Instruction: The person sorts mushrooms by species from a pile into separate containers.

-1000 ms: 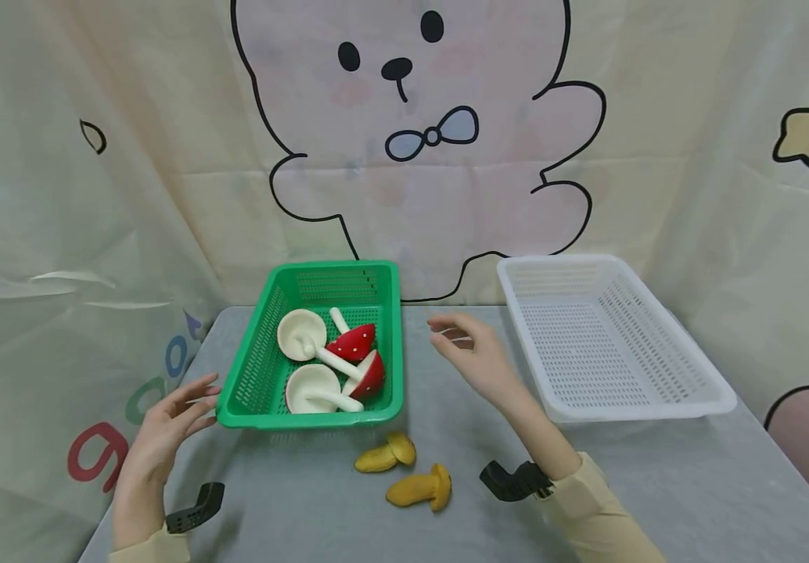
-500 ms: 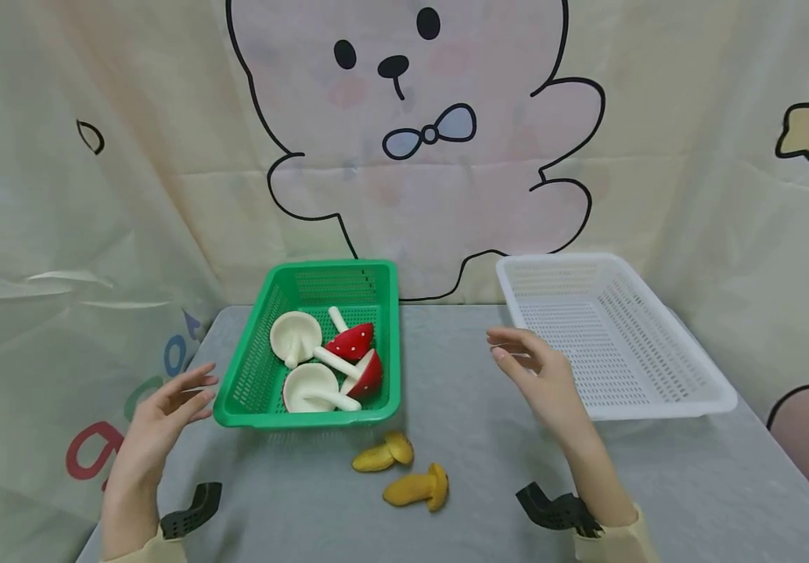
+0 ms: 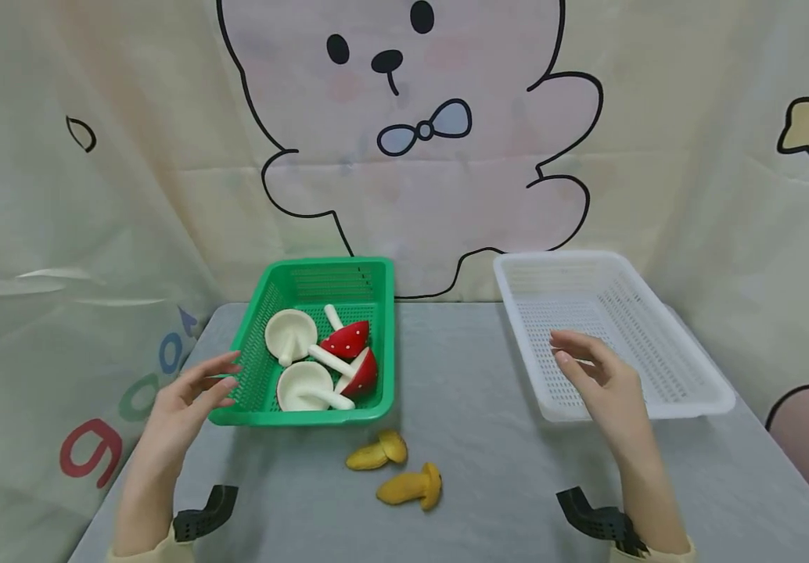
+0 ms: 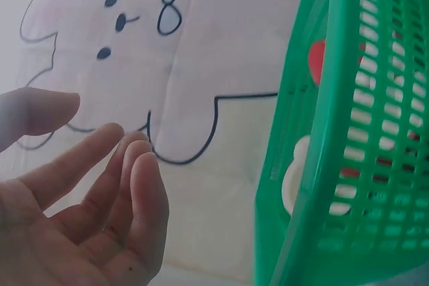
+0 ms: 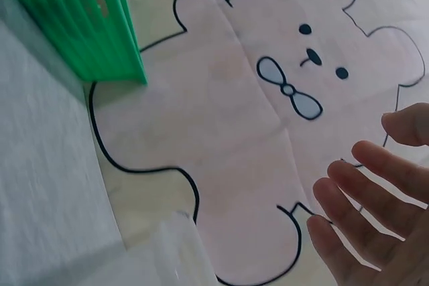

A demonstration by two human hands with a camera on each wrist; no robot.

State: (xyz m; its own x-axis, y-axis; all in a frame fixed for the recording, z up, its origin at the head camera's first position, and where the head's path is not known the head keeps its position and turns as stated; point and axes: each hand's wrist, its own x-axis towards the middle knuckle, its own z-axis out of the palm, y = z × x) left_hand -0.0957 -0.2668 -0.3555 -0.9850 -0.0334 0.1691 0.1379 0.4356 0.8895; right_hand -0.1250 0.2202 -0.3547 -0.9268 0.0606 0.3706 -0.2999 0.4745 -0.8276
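Basically, both hands are free: L hand [image 3: 189, 399] is relaxed, fingers softly bent, nothing gripped, next to the green basket [image 3: 292, 419]. Head view has its fingertips overlapping the basket's near-left rim, but the L wrist view shows a gap btwn them, so prob. no contact. R hand [image 3: 605, 387] is likewise loose w/ nothing in it, in front of the near-left part of the white basket [image 3: 689, 410]; height above the rim: can't tell.

Four spotted mushrooms are in the green basket: two w/ pale undersides up, i.e. the back-left mushroom [image 3: 291, 335] and the near mushroom [image 3: 304, 389], plus two red-capped ones to the right, the far red mushroom [image 3: 346, 339] and the low red mushroom [image 3: 361, 374]. Two yellow mushrooms lie on the surface [image 3: 475, 438] in front, just beside each other: the smaller-looking yellow mushroom [image 3: 378, 451] and the nearer yellow mushroom [image 3: 411, 486].

Risks, my read: L fingers are v. close to the rim, so a careless inward swing could bump the basket & slide it. Stems cross & caps crowd, esp. on the right side, so lifting one might drag or flip another. Yellow pair looks rounded; a brushing sleeve or the black wrist mount [image 3: 598, 518] could roll one. R hand dropping w/o clearance might knock the white rim.
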